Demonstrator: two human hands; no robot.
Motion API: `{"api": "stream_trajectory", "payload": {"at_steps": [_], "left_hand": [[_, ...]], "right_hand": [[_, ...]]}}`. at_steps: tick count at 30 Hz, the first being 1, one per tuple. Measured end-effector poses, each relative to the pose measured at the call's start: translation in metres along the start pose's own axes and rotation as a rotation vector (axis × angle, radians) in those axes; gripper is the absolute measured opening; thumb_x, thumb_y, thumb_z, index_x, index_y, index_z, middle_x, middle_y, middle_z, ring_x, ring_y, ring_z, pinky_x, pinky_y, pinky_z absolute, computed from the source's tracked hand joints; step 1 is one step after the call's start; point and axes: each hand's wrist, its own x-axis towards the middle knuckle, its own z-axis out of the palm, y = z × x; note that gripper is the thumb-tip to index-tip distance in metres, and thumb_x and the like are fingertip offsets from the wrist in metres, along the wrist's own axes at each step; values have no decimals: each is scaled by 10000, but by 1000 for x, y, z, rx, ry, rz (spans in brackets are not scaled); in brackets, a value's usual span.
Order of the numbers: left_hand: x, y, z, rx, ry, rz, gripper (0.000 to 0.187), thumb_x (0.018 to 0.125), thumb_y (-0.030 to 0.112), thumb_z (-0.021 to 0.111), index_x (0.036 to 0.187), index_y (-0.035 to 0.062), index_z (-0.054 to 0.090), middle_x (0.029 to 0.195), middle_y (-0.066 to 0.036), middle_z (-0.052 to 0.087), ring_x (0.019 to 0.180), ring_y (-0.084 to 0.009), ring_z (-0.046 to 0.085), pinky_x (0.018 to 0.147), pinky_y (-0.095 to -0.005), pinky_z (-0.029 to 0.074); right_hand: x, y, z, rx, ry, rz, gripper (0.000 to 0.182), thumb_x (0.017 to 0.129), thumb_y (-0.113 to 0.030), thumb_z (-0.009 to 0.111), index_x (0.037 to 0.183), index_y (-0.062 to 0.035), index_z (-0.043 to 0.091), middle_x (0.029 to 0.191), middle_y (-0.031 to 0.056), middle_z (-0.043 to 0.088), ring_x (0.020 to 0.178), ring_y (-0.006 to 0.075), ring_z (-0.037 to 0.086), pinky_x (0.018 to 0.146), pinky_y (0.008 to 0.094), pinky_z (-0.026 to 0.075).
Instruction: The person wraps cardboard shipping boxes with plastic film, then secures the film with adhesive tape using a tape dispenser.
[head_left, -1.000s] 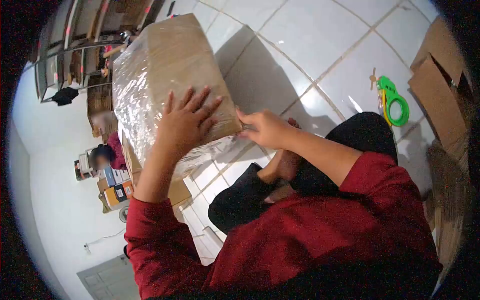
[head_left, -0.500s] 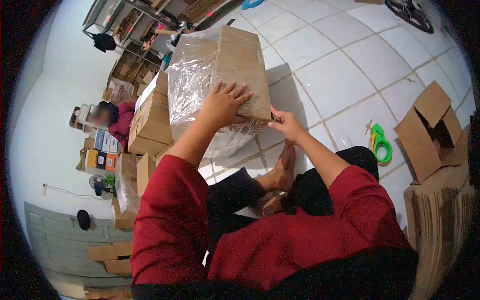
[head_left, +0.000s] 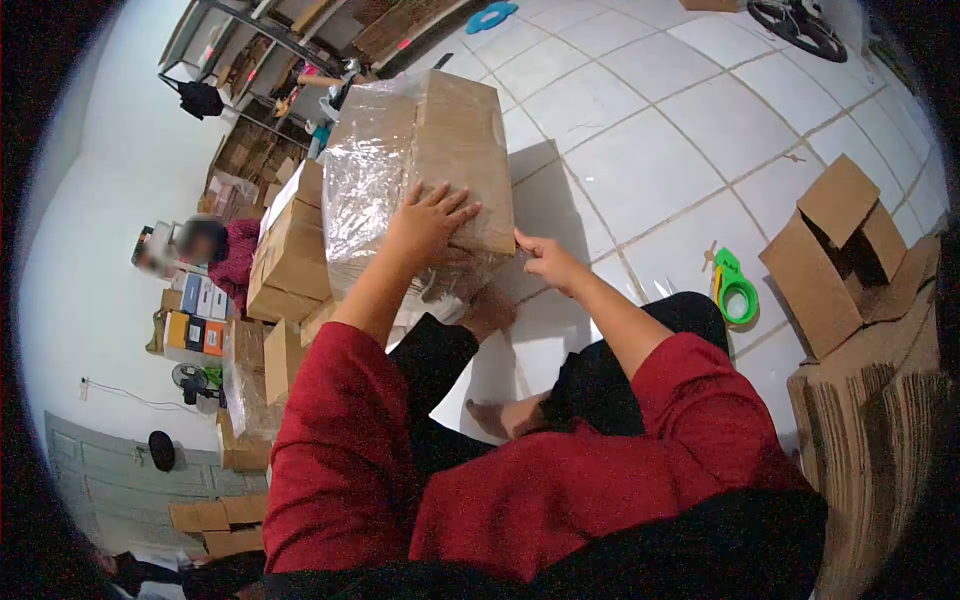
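A large cardboard box (head_left: 465,130), partly wrapped in shiny clear plastic (head_left: 365,170), stands on the floor in front of me. My left hand (head_left: 425,230) lies flat on the side of it facing me, fingers spread. At the box's lower right corner, my right hand (head_left: 552,265) is closed, with thumb and forefinger pinched together. Whatever may be between those fingers is too small to make out. My bare feet are on the tiles below the box.
A green tape dispenser (head_left: 738,300) lies right of my knee. Beyond it are an open carton (head_left: 810,275) and stacked flat cardboard (head_left: 865,430). Taped cartons (head_left: 290,250) stand left, near a person in a patterned top (head_left: 238,250). Shelving (head_left: 270,50) stands at the back.
My view has shifted slightly, and my feet have moved apart. Both hands stay at about the same places on the box. Dark clothing has appeared at the lower left edge.
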Motion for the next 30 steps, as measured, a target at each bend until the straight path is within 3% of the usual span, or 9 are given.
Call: {"api": "stream_trajectory", "payload": {"at_steps": [4,8,11,14,19,21,23,25,30], "left_hand": [[2,7,8,-9,80,33,609,678,464,521,1196,183,369,1281,-26,312,1166,-234,305,949,-441,221],[5,17,-7,4,-57,-14,708,640,491,560,1249,247,293,1311,15,268,1213,-198,237,988,-421,151],[4,13,2,35,-39,-6,708,639,499,555,1247,246,297,1309,16,271,1212,-195,237,989,-419,147],[0,13,-1,-7,-11,-3,707,638,512,546,1245,245,302,1308,19,274,1211,-189,239,992,-416,139],[3,16,4,54,-15,2,716,626,524,541,1243,248,305,1304,20,282,1208,-183,246,992,-416,141],[2,18,7,63,-7,0,718,623,524,544,1242,250,306,1302,19,285,1207,-181,248,991,-416,144],[2,18,8,32,24,-21,729,615,532,548,1243,251,305,1303,20,283,1207,-177,247,992,-414,144],[2,19,5,58,9,-18,736,613,531,553,1245,251,299,1304,22,281,1207,-173,246,995,-415,137],[4,25,3,61,-52,-44,767,603,531,565,1255,250,275,1306,27,274,1208,-174,244,994,-456,104]], "right_hand": [[-11,-10,-13,-151,-3,45,621,658,-48,471,1247,-50,277,1225,178,367,1103,229,396,919,278,290],[-60,-61,-71,-824,7,206,610,717,-159,512,1265,-103,253,1229,170,361,1107,260,387,925,289,300],[-126,-33,-167,-925,435,251,545,715,-127,519,1220,-46,329,1240,161,348,1155,268,322,967,306,242],[-185,-57,-190,-1215,696,615,503,705,-74,445,1194,-8,352,1231,199,334,1141,309,323,945,346,270],[-207,-17,-197,-1433,793,515,468,697,-29,396,1165,-36,392,1213,175,364,1113,323,347,907,367,308],[-200,-22,-187,-1234,847,384,436,693,-39,408,1129,-48,415,1165,161,410,1082,328,374,868,380,338],[-192,-27,-177,-1344,857,253,378,725,-176,505,1056,-11,425,1013,200,482,944,362,456,781,414,380],[-182,-46,-155,-1094,828,643,605,683,-296,589,1157,-21,333,995,229,484,911,353,490,749,415,407],[-190,-23,-157,-1233,710,707,873,601,-396,655,1249,-40,191,972,250,499,886,357,516,731,410,428]]}}
